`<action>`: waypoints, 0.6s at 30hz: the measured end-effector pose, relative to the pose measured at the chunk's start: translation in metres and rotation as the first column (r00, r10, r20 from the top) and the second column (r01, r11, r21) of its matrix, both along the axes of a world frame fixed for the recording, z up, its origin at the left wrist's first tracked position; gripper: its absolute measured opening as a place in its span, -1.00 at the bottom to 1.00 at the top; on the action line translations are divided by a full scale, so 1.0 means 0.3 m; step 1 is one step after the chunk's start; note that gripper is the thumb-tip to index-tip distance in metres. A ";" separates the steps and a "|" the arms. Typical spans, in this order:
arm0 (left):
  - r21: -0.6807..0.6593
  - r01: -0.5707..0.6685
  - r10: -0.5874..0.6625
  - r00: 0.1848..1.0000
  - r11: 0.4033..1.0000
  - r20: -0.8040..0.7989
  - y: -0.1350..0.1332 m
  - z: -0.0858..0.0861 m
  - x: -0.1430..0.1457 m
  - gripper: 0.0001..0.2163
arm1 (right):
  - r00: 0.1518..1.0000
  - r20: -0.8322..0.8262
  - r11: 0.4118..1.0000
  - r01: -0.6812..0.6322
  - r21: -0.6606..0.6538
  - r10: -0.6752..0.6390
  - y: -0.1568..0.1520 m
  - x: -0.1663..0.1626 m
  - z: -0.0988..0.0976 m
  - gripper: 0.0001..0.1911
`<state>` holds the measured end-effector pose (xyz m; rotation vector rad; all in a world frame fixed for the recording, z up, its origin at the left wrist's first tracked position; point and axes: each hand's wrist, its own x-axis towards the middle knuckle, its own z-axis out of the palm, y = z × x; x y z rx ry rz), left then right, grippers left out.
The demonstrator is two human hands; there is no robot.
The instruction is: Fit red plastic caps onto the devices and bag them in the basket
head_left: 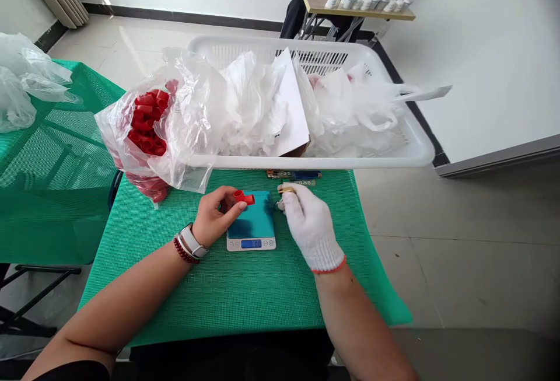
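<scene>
My left hand (219,212) is bare and closed on short red plastic tubes (244,197), pinched between thumb and fingers over the left side of a small digital scale (251,243). The scale has a blue-green plate and a lit display. On my right hand (308,226) is a white knitted glove with an orange cuff. Its fingers are pinched on a small gold-tan piece (286,189) just right of the scale; its kind is unclear. A clear plastic bag (192,112) full of red tubes (147,121) stands open at the table's back left.
A white plastic basket (315,163) with plastic bags and a cardboard piece (292,109) is behind the scale. Pens or similar slim items (294,175) lie before it. Green mesh (184,299) covers the table. Further back, a person sits at a table (315,4) with several white bottles.
</scene>
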<state>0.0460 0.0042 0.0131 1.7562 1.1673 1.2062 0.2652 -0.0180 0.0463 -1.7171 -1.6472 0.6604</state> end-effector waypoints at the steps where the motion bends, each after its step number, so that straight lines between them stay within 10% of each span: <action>1: -0.005 -0.001 0.001 1.000 1.000 0.001 0.000 -0.001 0.000 -0.78 | 0.998 0.061 0.999 0.026 -0.032 -0.024 0.008 0.023 0.006 -0.64; 9: -0.021 0.019 -0.018 1.000 1.000 0.021 0.000 -0.009 0.001 -0.77 | 0.846 0.509 0.919 0.317 -0.236 -0.161 0.037 0.208 0.030 -0.51; 18: -0.017 0.038 -0.037 0.999 0.999 0.026 -0.002 0.001 -0.003 -0.77 | 0.821 0.482 0.857 0.459 -0.234 -0.308 0.045 0.252 0.017 -0.40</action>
